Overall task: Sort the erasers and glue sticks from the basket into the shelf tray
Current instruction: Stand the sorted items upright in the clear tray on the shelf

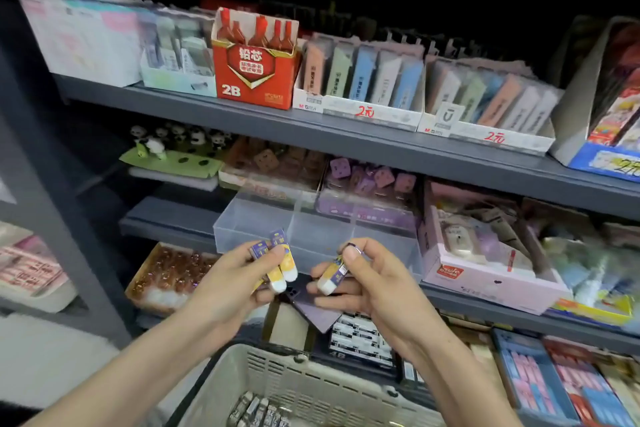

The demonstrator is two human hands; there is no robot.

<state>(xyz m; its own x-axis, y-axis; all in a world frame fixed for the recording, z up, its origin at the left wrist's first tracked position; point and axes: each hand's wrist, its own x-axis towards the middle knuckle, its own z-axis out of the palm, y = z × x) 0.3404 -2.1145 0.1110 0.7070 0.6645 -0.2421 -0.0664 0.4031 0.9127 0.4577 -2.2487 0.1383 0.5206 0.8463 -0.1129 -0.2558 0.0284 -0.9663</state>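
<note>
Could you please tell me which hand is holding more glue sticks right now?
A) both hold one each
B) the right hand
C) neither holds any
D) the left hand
D: the left hand grips at least two glue sticks side by side, while the right hand pinches only one glue stick.

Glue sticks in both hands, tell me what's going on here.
A person is stocking a shelf. The left hand grips at least two glue sticks, and the right hand pinches a single glue stick. Both hover in front of the clear tray on that shelf, above the basket, which holds more wrapped items.
</note>
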